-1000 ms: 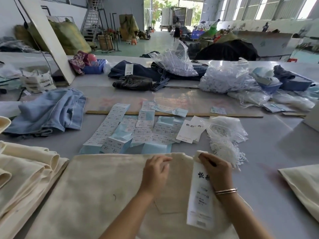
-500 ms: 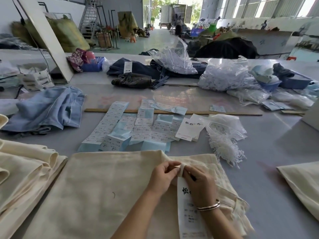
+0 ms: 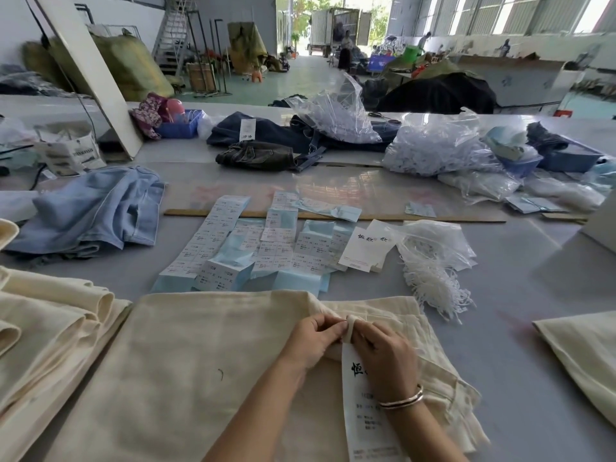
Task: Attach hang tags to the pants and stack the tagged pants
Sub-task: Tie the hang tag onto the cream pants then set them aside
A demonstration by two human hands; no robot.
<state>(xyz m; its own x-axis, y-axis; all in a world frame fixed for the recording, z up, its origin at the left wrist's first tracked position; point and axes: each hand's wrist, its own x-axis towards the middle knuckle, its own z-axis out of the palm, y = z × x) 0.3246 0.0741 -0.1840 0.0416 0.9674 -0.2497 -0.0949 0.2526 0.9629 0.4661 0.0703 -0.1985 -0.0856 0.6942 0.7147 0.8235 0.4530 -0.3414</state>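
Both hands are meeting at the waistband of the cream pants (image 3: pixel 186 361), which are lying flat along the near edge of the table (image 3: pixel 520 295). The left hand (image 3: pixel 315 340) is pinching a fold of the waistband cloth between its curled fingers, and the right hand (image 3: pixel 383 353) is pinching the top of a long white hang tag (image 3: pixel 361 418) right against that fold, so the fingertips of the two hands are touching. The tag is trailing back over the pants toward the near edge, partly under the right wrist, which is wearing a bracelet (image 3: pixel 401 400).

A stack of folded cream pants (image 3: pixel 43 328) is sitting at the near left edge, just beside the pair being worked on. Another cream piece (image 3: pixel 583 355) is lying at the near right edge, well apart. Beyond the waistband, toward the middle of the table, sheets of printed labels (image 3: pixel 253 248) are spreading out, with a loose bundle of white strings (image 3: pixel 430 281) to their right and light blue jeans (image 3: pixel 93 211) to their left.
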